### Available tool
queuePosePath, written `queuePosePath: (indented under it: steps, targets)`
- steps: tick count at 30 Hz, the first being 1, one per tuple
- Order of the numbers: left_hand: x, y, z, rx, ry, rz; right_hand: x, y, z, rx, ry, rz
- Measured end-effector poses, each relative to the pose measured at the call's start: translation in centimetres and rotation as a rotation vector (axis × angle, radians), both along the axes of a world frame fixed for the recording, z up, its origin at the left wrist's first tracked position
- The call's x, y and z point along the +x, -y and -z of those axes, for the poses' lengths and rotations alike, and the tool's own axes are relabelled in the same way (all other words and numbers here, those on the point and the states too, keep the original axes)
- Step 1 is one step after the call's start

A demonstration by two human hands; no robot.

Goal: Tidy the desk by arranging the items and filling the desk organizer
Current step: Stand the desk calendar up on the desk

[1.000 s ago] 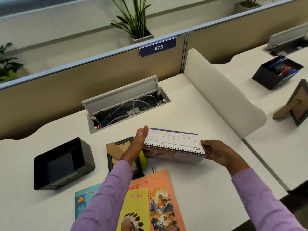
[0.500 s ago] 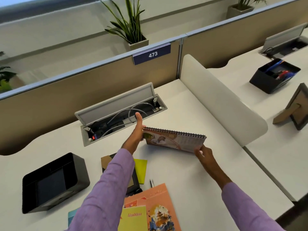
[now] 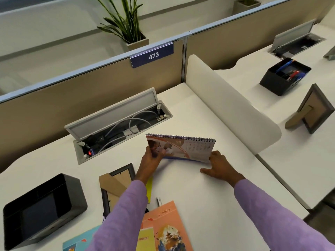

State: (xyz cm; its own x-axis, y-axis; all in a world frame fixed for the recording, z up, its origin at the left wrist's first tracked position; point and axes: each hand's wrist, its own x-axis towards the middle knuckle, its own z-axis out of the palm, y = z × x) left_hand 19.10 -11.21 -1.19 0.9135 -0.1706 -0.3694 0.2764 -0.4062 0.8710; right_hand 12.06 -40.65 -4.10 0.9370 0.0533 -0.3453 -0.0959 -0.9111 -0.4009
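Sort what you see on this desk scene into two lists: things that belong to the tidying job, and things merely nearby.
Job: desk calendar held by left hand and right hand; black organizer; face-down photo frame; booklets; pen.

Nearby: cable box; plant; neighbouring desk's pen holder and frame.

White desk (image 3: 208, 205) with calendar (image 3: 183, 148), organizer (image 3: 43, 209), booklets (image 3: 166, 227).

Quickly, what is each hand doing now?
Left hand: grips the calendar's left end.
Right hand: touches the calendar's right lower corner; grip cannot be told.
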Motion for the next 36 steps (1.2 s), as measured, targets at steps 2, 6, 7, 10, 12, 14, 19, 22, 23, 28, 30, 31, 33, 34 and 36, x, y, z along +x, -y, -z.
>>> queuePosePath:
  steps: [2, 6, 7, 10, 12, 14, 19, 22, 23, 28, 30, 31, 33, 34, 36]
  targets:
    - [0.7, -0.2, 0.4, 0.056, -0.005, 0.062, 0.1, 0.1, 0.1, -0.037, -0.007, -0.02]
    - [2.7, -0.5, 1.9, 0.202, -0.032, 0.123, 0.3, 0.0, -0.3, -0.103, 0.039, -0.059]
    - [3.2, -0.5, 2.4, 0.226, -0.036, 0.132, 0.3, 0.0, -0.3, -0.111, 0.035, -0.057]
    - [3.7, 0.1, 2.3, 0.228, -0.033, 0.161, 0.2, 0.1, -0.3, -0.11, 0.032, -0.017]
    - [3.8, 0.7, 1.6, 0.211, -0.021, 0.161, 0.3, 0.1, -0.2, -0.074, 0.04, 0.044]
    - [3.9, 1.1, 1.3, 0.194, -0.015, 0.156, 0.5, 0.0, -0.1, -0.031, 0.036, 0.096]
    - [4.1, 1.1, 1.6, 0.143, -0.005, 0.136, 0.6, -0.2, 0.0, 0.096, 0.04, 0.223]
    - [3.8, 1.1, 1.0, 0.134, 0.023, 0.119, 0.4, -0.5, 0.6, 0.232, 0.088, 0.351]
    - [3.7, 0.9, 1.0, 0.143, 0.027, 0.113, 0.3, -0.6, 0.9, 0.253, 0.095, 0.376]
    - [3.7, 0.5, 1.5, 0.254, 0.045, 0.139, -0.5, -1.3, 1.4, 0.167, 0.095, 0.4]
    - [3.4, 0.8, 1.3, 0.259, 0.049, 0.143, -0.5, -1.4, 1.0, 0.135, 0.097, 0.381]
    - [3.4, 0.8, 1.3, 0.264, 0.05, 0.14, -0.4, -1.4, 0.8, 0.121, 0.098, 0.365]
    - [3.6, 0.6, 1.7, 0.262, 0.039, 0.136, -0.2, -1.3, 0.5, 0.125, 0.083, 0.35]
    - [3.6, 0.6, 1.8, 0.247, 0.033, 0.135, -0.2, -1.2, 0.3, 0.146, 0.071, 0.35]
    - [3.4, 0.5, 1.4, 0.198, 0.027, 0.135, -0.1, -1.0, 0.1, 0.202, 0.062, 0.346]
